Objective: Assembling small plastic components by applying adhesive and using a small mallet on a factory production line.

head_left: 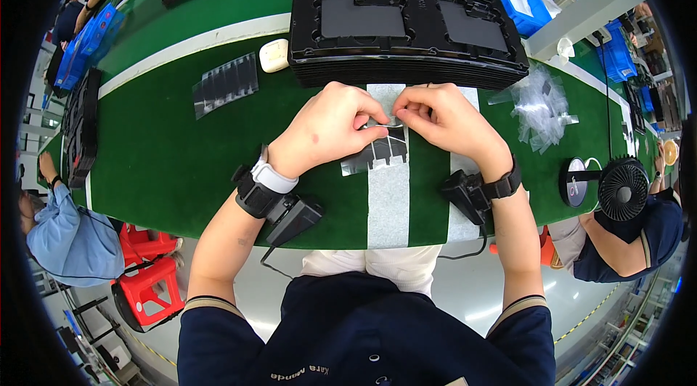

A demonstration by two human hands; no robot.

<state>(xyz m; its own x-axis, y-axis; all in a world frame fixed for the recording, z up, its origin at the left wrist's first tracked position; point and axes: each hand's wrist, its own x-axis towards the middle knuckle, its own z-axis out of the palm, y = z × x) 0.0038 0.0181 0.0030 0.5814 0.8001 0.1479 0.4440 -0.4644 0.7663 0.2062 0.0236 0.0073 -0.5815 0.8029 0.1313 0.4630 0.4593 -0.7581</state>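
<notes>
Over the green table mat (167,168), both hands meet above a small sheet of transparent film with black adhesive strips (385,153). My left hand (330,128) is closed in a pinch at the sheet's far edge, thumb against forefinger, on a thin strip with a pale edge. Close beside it, my right hand (450,121) has its fingers curled and thumb and forefinger together; whatever is between them is too small to make out. The sheet lies partly across a white band of tape on the mat. Each wrist carries a strapped black device.
Stacked black plastic trays (406,52) stand just beyond my hands. Another strip sheet (226,84) and a cream-coloured case (274,55) lie left. To the right are a pile of transparent film scraps (541,110) and a small black fan (623,186). People sit on both sides.
</notes>
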